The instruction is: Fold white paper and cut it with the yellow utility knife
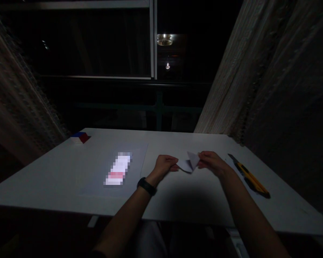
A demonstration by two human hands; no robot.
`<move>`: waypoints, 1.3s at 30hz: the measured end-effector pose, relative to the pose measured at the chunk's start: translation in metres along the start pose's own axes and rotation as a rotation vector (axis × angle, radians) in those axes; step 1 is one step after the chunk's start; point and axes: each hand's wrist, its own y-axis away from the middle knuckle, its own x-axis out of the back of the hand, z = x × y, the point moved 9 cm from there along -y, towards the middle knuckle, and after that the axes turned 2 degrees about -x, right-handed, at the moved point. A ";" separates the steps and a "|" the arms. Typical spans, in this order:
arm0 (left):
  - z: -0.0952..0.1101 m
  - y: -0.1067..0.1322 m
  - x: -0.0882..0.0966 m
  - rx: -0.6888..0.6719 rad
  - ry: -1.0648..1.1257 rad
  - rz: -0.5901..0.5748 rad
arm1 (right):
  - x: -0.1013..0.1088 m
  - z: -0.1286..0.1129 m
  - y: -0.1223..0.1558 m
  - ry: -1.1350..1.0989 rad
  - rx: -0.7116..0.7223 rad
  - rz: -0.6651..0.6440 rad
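Between my two hands, above the white table [164, 141], is a small folded piece of white paper [187, 165] with a pointed flap standing up. My left hand [165, 164], with a dark band on its wrist, pinches the paper's left end. Closed on the right side of the same paper is my right hand [211, 161], its fingertips beside the flap. Part of the fingers of each hand is hidden from this angle.
A utility knife [250, 177], yellow and black with its blade out, lies at the right. On a large paper sheet [141, 157] at the left rests a lit phone [118, 170]. A colored cube [80, 137] stands at the far left corner. Curtains [228, 68] flank the table.
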 end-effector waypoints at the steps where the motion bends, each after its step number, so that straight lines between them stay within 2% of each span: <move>1: 0.003 -0.001 0.001 -0.022 0.002 0.015 | 0.000 0.002 -0.002 0.004 -0.011 0.021; 4: 0.008 -0.002 0.001 -0.076 0.011 0.020 | -0.005 0.004 -0.006 0.005 -0.001 0.070; 8: 0.010 -0.004 0.001 -0.111 0.014 0.016 | -0.012 -0.002 -0.009 -0.008 0.082 0.148; 11: 0.013 -0.006 0.005 -0.140 -0.024 0.052 | -0.013 -0.008 -0.008 -0.008 0.145 0.196; 18: 0.026 -0.002 0.009 -0.225 -0.101 0.121 | -0.012 -0.011 -0.006 -0.005 0.176 0.280; 24: 0.030 0.000 0.015 -0.247 0.021 0.156 | -0.019 -0.010 -0.007 -0.037 0.184 0.234; 27: 0.037 0.003 0.019 -0.287 0.039 0.195 | -0.027 -0.011 -0.004 -0.201 0.201 0.178; 31: 0.040 0.006 0.020 -0.300 0.111 0.200 | -0.053 -0.001 -0.001 -0.453 0.131 0.036; 34: 0.040 0.008 0.016 -0.285 0.131 0.167 | -0.078 0.010 -0.001 -0.496 0.057 -0.056; 39: 0.042 0.010 0.012 -0.309 0.116 0.146 | -0.091 0.016 -0.002 -0.479 0.065 -0.015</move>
